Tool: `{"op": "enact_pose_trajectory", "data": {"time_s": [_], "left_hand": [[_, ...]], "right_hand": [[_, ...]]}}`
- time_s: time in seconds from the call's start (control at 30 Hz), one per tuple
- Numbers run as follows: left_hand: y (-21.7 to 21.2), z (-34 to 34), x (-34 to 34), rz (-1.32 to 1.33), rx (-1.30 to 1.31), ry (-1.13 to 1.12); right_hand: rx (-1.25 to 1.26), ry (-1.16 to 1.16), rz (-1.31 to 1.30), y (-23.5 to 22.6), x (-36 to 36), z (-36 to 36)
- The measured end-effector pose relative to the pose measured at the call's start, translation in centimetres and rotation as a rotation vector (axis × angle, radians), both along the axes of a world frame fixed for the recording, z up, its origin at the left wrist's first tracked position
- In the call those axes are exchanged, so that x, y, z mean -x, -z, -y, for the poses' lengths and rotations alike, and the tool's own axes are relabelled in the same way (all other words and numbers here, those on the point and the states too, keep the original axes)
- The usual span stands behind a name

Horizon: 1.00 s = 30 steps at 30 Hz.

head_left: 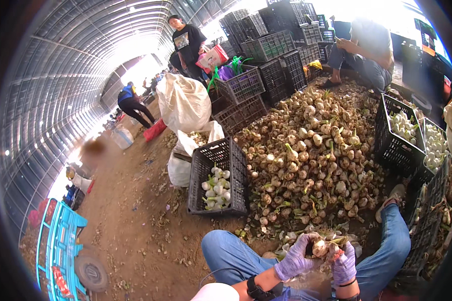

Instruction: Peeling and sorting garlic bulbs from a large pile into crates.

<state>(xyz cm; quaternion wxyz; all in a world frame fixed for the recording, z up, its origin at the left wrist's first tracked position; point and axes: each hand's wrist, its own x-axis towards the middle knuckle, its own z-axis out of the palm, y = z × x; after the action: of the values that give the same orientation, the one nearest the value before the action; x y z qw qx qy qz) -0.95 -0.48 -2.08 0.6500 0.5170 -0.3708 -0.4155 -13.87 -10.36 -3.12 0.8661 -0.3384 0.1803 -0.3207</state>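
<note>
Both my hands wear pale purple gloves soiled with dirt and meet above my lap. My left hand [297,260] is closed around a garlic bulb [320,248] with dry, brownish outer skin. Close against the bulb's other side, my right hand [344,265] has its fingers curled in; a small reddish bit shows by the thumb, and what they grip is largely hidden. Just beyond my hands rises a large heap of unpeeled garlic [311,160], dirty, with stem stubs. To its left, a black plastic crate [218,208] holds several cleaned white bulbs [217,188].
Right of the heap stand crates of white garlic [404,125]. Stacked black crates [271,47] rise behind it, near a seated person [366,50] and a standing person [188,45]. White sacks [183,103] lie left; a blue cart [60,246] stands at lower left.
</note>
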Motion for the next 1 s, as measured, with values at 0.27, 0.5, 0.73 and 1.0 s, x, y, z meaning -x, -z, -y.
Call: {"op": "enact_pose_trajectory", "data": {"time_s": [0.27, 0.5, 0.73, 1.0], "left_hand": [[0.7, 0.0, -0.4, 0.005, -0.067, 0.025], [0.1, 0.0, -0.3, -0.120, -0.066, 0.041], [-0.1, 0.0, -0.3, -0.143, -0.064, 0.039], [-0.4, 0.1, 0.0, -0.127, -0.033, -0.006]], "right_hand": [[0.021, 0.049, -0.079, 0.5, 0.0, 0.0], [0.023, 0.028, -0.065, 0.2, 0.1, 0.0], [0.004, 0.039, -0.061, 0.3, 0.3, 0.1], [-0.085, 0.006, -0.005, 3.5, 0.8, 0.4]]}}
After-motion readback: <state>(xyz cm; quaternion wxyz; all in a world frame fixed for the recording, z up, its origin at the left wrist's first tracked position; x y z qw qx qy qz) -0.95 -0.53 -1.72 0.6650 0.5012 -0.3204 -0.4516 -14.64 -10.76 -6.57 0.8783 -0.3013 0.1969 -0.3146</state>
